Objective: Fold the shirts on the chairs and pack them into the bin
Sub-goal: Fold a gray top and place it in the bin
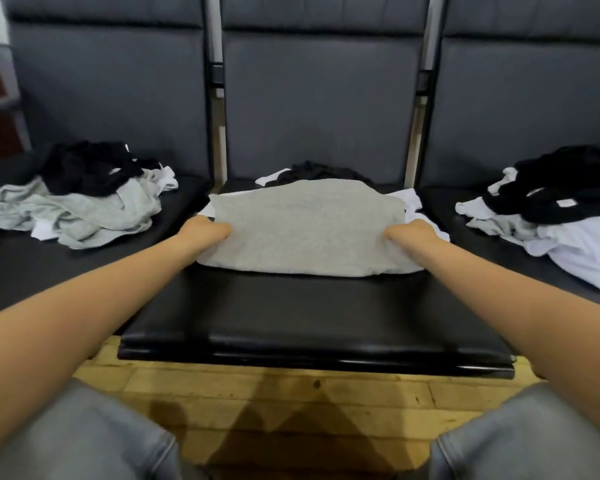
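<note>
On the middle chair seat: I see the grey shirt lying flat and partly folded, towards the backrest.
Left hand: grasping the shirt's left edge, fingers tucked under the cloth.
Right hand: grasping the right edge the same way.
Shirt position: spans directly between both hands.
Left chair: loose clothes pile.
Right chair: loose clothes heap.

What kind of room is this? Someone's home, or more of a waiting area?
Probably a waiting area or hall, not a home. The dark padded seats are joined in a row with metal posts between their backs, above a wooden floor. Piles of shirts on the seats suggest it serves as a folding spot.
</note>
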